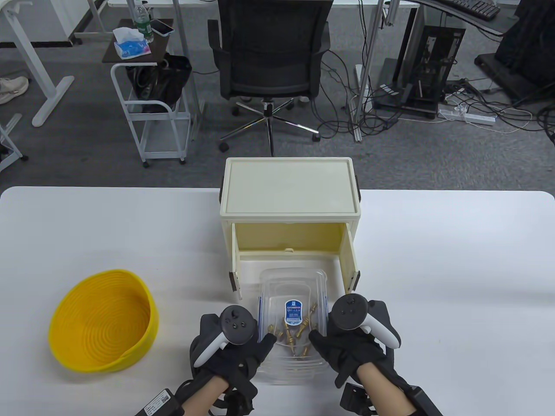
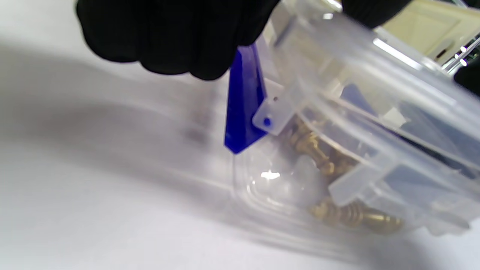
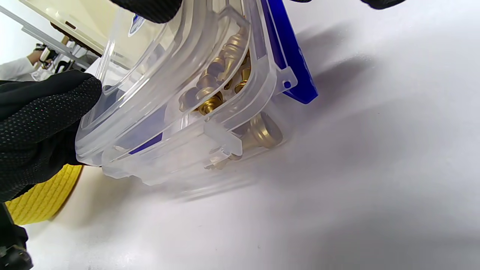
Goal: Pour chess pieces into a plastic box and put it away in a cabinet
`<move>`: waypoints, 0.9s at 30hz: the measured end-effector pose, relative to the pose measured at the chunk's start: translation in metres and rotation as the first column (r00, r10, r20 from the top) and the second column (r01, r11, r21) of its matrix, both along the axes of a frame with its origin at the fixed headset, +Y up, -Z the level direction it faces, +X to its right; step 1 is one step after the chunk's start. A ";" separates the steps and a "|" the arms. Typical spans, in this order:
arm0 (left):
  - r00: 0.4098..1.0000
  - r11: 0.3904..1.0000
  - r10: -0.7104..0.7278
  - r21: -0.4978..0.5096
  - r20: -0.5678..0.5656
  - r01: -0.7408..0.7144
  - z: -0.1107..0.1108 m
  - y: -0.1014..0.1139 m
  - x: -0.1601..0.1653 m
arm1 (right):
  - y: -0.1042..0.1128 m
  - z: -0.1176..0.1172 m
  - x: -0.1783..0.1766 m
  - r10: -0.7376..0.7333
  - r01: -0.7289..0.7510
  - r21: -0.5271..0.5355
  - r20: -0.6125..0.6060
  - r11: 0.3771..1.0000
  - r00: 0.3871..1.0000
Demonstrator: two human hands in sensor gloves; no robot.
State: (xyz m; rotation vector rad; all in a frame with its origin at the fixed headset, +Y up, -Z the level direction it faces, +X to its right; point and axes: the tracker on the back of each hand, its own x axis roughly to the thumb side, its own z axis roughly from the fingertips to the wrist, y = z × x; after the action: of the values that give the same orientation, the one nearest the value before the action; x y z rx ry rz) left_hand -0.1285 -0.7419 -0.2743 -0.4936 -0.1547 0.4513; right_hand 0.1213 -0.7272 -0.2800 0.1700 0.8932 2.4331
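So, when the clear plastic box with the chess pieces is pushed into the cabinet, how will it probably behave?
The plastic box looks rigid, so it should slide on the smooth table without flexing. The brass-coloured chess pieces lie loose inside and will likely shift and rattle. Its lid seems to be on, so spilling looks unlikely.

I see the clear plastic box [image 3: 168,123] with its lid on, gold chess pieces [image 3: 210,101] inside. My left hand [image 3: 37,120] grips its far side. A yellow basket [image 3: 45,195] sits beyond.
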 end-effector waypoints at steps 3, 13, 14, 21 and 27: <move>1.000 1.000 -0.024 0.000 0.012 0.024 0.001 -0.002 0.002 | 0.000 0.001 -0.001 0.029 -0.029 -0.009 -0.011 1.000 1.000; 0.998 0.998 -0.064 0.022 0.018 0.063 0.003 -0.002 0.006 | -0.007 0.000 -0.001 0.061 -0.062 -0.046 -0.016 0.997 0.998; 0.997 0.997 -0.069 0.023 0.020 0.069 0.003 -0.001 0.006 | -0.007 0.000 -0.001 0.059 -0.060 -0.046 -0.016 0.997 0.998; 0.993 0.994 -0.111 0.011 0.039 0.111 0.005 -0.003 0.010 | -0.009 -0.001 0.000 0.078 -0.079 -0.050 -0.009 0.996 0.997; 0.994 0.994 -0.104 0.016 0.012 0.104 0.005 0.002 0.007 | -0.006 -0.003 0.007 0.032 -0.031 -0.035 0.038 0.999 0.999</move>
State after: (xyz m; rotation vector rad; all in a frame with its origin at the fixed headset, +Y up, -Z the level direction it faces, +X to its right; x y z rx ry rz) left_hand -0.1211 -0.7397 -0.2693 -0.4871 -0.1439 0.3447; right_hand 0.1280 -0.7329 -0.2834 0.0969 0.9259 2.4400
